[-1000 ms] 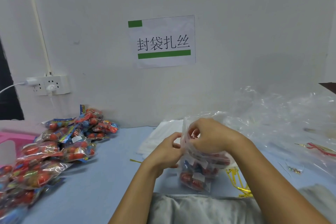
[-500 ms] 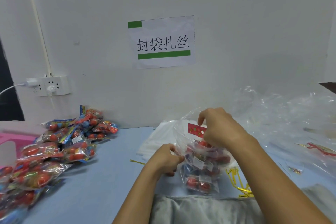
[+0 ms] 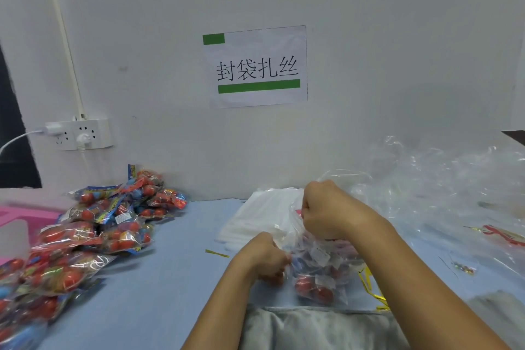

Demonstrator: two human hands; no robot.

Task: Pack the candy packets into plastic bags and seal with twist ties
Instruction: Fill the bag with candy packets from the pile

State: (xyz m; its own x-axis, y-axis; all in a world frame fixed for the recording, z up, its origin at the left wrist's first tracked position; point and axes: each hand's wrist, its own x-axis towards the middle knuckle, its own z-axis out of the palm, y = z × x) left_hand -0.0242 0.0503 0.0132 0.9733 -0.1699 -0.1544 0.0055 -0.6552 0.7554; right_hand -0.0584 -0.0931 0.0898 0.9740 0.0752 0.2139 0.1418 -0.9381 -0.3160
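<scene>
A clear plastic bag (image 3: 318,273) filled with red candy packets stands at the table's near edge in front of me. My right hand (image 3: 326,210) grips the gathered top of the bag from above. My left hand (image 3: 265,257) pinches the bag's left side lower down. A heap of candy packets (image 3: 93,224) lies on the left of the blue table (image 3: 159,278). Gold twist ties (image 3: 369,284) lie just right of the bag, and one single gold tie (image 3: 217,253) lies to the left of my left hand.
A flat stack of empty clear bags (image 3: 255,219) lies behind my hands. Crumpled clear plastic (image 3: 454,193) covers the right side of the table. A pink box (image 3: 17,213) sits at far left. The white wall holds a power strip (image 3: 78,133) and a paper sign (image 3: 255,65).
My right hand has closed round the bag's top and dropped lower, hiding the red label seen before. My left hand stays low, holding the bag's left side.
</scene>
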